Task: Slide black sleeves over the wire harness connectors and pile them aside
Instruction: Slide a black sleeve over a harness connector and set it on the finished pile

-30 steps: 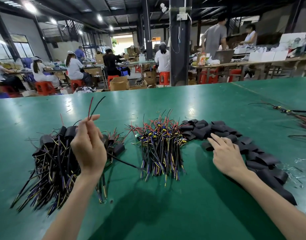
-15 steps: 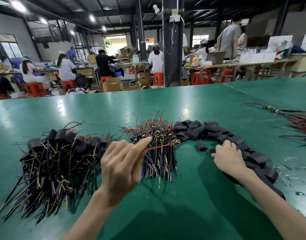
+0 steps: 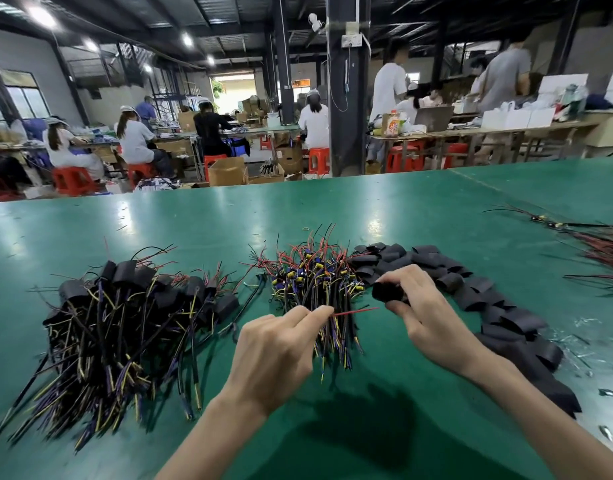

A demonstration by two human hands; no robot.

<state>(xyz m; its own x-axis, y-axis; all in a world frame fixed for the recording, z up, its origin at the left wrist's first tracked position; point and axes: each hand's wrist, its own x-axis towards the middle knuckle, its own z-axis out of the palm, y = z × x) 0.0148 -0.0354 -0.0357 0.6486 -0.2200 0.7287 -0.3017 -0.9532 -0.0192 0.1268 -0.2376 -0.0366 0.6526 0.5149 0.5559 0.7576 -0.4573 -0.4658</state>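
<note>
Head view, sleeving station. The left hand pinches one harness by its red lead between thumb and forefinger, so that the free end juts out to the right as a stiff guide. The right hand clamps a single black sleeve between thumb and fingertips, just above the lead's tip and not yet touching it. Whether the sleeve's mouth faces the lead cannot be told.

The layout serves a left-moving flow. Loose sleeves lie in a curved row at the right, within the right hand's reach. The unsleeved harnesses sit in the centre of the green table, connectors pointing away from the worker, directly beneath both hands. The finished pile, whose connectors already wear black covers, lies well apart at the left, where the left hand can drop each piece. A further wire bundle rests at the far right, untouched.

Judged stage: alignment before threading. The next move probably calls for steering the lead's tip into the sleeve; a limp lead or a flattened sleeve could cause it to miss the opening.
</note>
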